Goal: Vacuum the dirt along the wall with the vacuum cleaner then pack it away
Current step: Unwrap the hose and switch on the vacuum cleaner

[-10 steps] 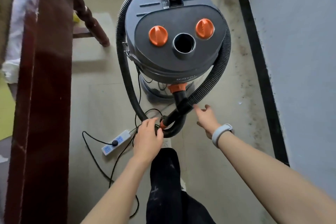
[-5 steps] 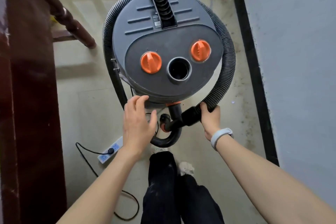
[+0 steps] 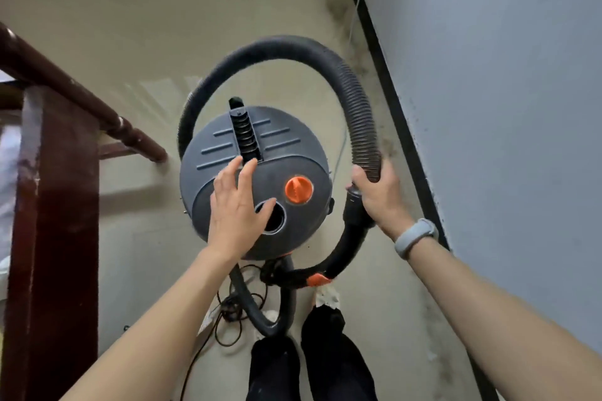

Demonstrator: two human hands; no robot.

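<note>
Two hands: both engaged
Left hand (image 3: 236, 208): fingers spread flat over vacuum cleaner (image 3: 257, 179) lid
Right hand (image 3: 379, 197): fingers wrapped around hose (image 3: 361, 107)

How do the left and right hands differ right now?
The left hand is open, fingers spread flat over the vacuum lid; the right hand is closed around the hose. The right wrist wears a grey band; the left is bare. Both are bare-skinned and on the vacuum.
</note>
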